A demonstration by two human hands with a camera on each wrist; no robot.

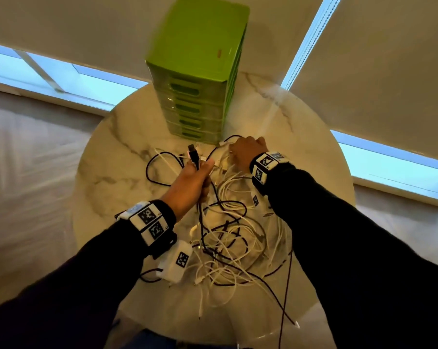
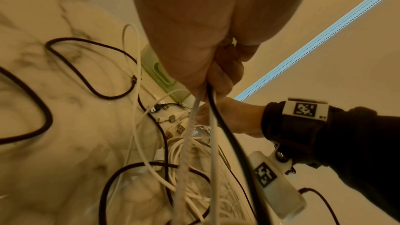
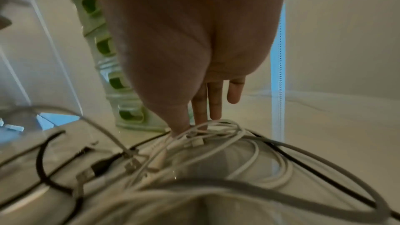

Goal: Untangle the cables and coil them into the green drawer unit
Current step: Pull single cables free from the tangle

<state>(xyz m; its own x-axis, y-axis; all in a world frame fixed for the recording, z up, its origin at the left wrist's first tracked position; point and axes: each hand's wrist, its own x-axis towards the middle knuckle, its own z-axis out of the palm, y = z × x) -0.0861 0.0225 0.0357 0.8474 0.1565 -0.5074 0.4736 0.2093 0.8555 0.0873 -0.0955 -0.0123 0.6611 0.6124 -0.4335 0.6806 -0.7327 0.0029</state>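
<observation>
The green drawer unit (image 1: 195,71) stands at the far side of the round marble table (image 1: 117,159), its drawers closed. A tangle of white and black cables (image 1: 228,238) covers the table in front of it. My left hand (image 1: 202,170) grips a bundle of cable ends above the pile, with a black USB plug (image 1: 193,153) sticking up from the fist. In the left wrist view, white and black cables (image 2: 213,126) hang from that fist (image 2: 218,78). My right hand (image 1: 243,147) reaches down by the unit's base. Its straight fingers (image 3: 214,102) touch a loop of white cable (image 3: 218,124).
Loose plugs (image 2: 171,119) lie near the unit's base (image 2: 162,74). A black cable loop (image 1: 160,170) lies to the left of the pile. Some cables hang over the table's near edge (image 1: 285,311). Window blinds and a sill stand behind the table.
</observation>
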